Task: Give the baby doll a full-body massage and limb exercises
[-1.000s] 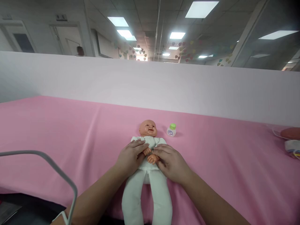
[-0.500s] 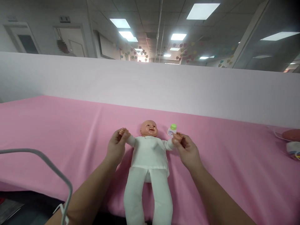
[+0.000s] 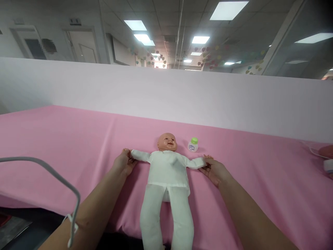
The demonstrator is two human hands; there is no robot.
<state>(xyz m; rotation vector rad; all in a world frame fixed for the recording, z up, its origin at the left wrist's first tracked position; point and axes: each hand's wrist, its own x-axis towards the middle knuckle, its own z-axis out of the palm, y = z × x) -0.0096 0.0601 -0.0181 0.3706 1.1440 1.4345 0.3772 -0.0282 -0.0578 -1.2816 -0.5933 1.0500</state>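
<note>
Left hand [image 3: 124,164], lower centre-left of the frame, grips one small plastic hand of the white-suited plastic baby doll [image 3: 168,180]. The doll lies face-up at frame centre on the pink-covered bench [image 3: 65,139]. Long axis runs near-to-far, head toward the far wall, arms spread sideways. Right hand [image 3: 214,170] grips the doll's other hand.

The pink table [image 3: 65,139] lies bare to the left of the baby doll [image 3: 166,180], giving a hand wide passage there. To the right, a small green-capped bottle [image 3: 193,145] stands just beside the doll's head. A white partition wall [image 3: 166,93] closes the far edge. A grey cable [image 3: 52,173] arcs over the near-left corner.
</note>
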